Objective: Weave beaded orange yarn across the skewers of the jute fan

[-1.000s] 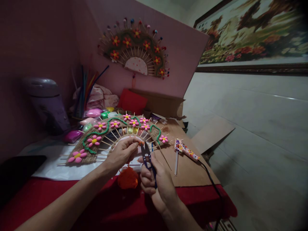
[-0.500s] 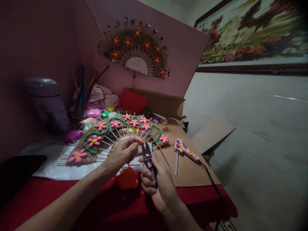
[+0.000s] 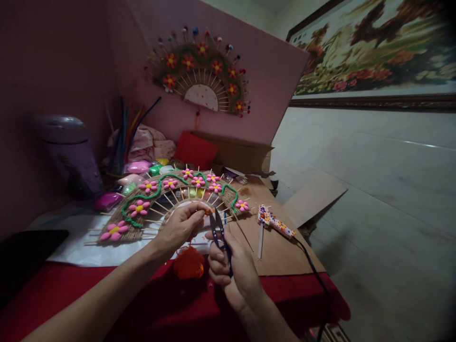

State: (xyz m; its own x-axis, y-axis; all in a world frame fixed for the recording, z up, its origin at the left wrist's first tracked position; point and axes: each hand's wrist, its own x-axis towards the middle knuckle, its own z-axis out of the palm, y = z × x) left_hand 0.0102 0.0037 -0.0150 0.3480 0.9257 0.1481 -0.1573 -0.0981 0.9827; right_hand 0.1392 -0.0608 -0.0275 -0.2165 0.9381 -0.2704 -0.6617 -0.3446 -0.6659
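My left hand (image 3: 183, 222) is closed in a pinch on a short end of orange yarn (image 3: 208, 212). From below that hand a strand runs down to a ball of orange yarn (image 3: 189, 262) at the table's front edge. My right hand (image 3: 231, 270) is wrapped round dark thread snips (image 3: 217, 233), their blades pointing up beside the yarn end and slightly apart. Behind both hands lies a fan-shaped craft (image 3: 131, 229) of twine and sticks, with pink clay flowers and a wavy green cord. My hands cover part of its white centre.
A flower-patterned glue gun (image 3: 274, 222) rests on cardboard (image 3: 285, 260) to the right, its black cable (image 3: 313, 268) trailing off the front. Clay packets (image 3: 139, 166) and a purple flask (image 3: 74, 156) stand at the left back. A finished-looking fan (image 3: 203, 66) hangs on the pink board.
Both hands stay nearly in place, with the snips still beside the yarn. The orange tip showing past my left fingertips looks a little smaller.
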